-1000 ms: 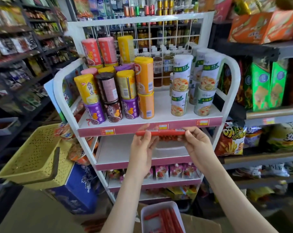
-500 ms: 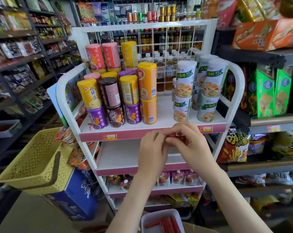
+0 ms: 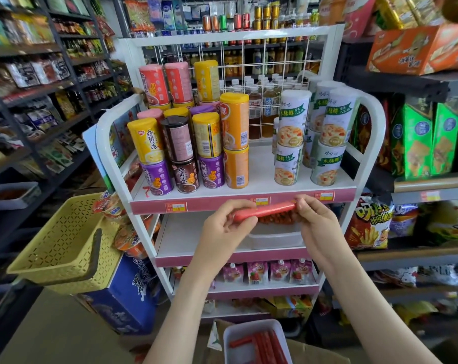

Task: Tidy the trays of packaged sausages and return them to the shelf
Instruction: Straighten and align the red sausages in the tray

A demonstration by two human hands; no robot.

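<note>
A person's two hands hold one red packaged sausage (image 3: 264, 210) level in front of a white display rack (image 3: 369, 122) in a crowded shop. The left hand (image 3: 222, 232) pinches one end between thumb and curled fingers, and the right hand (image 3: 317, 224) grips the other end the same way. The stick hangs just below the pink edge of the top shelf and directly above a pale plastic tray (image 3: 275, 240) on the second shelf, where a bunch of dark red sausages (image 3: 273, 221) lies. A second white tray (image 3: 230, 335) sits low in the foreground on a cardboard box (image 3: 319, 353), with more red sausages (image 3: 267, 349) laid lengthwise in it.

On the top shelf stand stacked porridge canisters (image 3: 179, 153) in yellow, purple, brown and orange, with white-and-green cans (image 3: 291, 143) to their right. Small pink pouches (image 3: 269, 272) line the third shelf. To the left, a yellow perforated basket (image 3: 57, 245) rests on a blue carton (image 3: 122, 300).
</note>
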